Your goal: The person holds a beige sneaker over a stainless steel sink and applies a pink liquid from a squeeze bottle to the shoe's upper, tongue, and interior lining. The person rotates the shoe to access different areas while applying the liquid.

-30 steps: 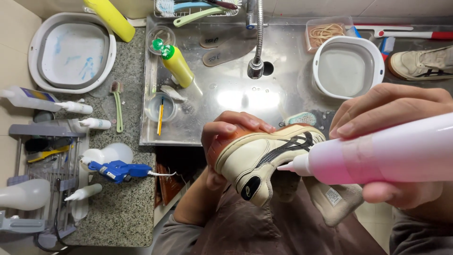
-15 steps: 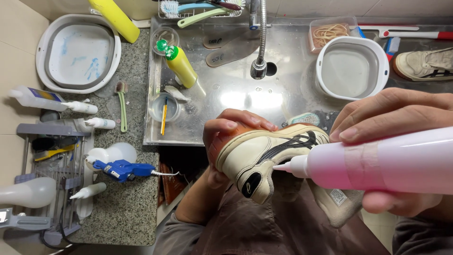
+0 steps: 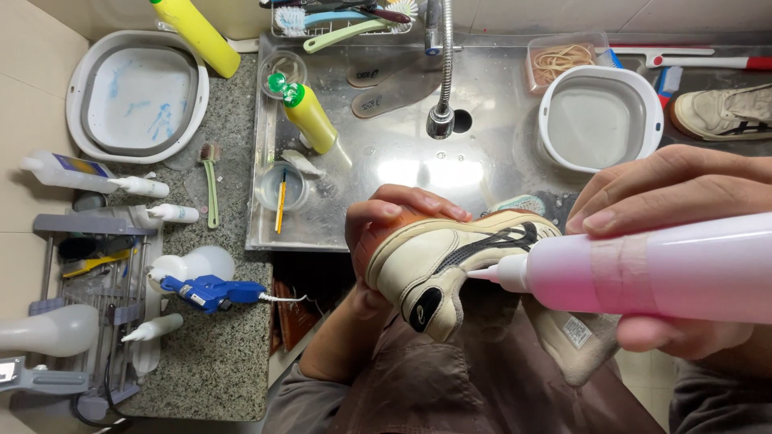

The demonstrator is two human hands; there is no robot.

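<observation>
Clamping pink bottle [image 3: 643, 269] in right hand [image 3: 683, 241], left hand [image 3: 386, 233] gripping sneaker [image 3: 450, 261], basin [image 3: 599, 116] seemingly water-filled

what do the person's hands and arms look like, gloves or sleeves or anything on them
Both hands are bare: no gloves, rings or watch show. The left hand has short, plain nails on its fingers, and its forearm is bare up to a grey-brown sleeve pushed back near the elbow. The right hand also has short unpainted nails; a bit of the same greyish sleeve shows at the lower right corner.
</observation>
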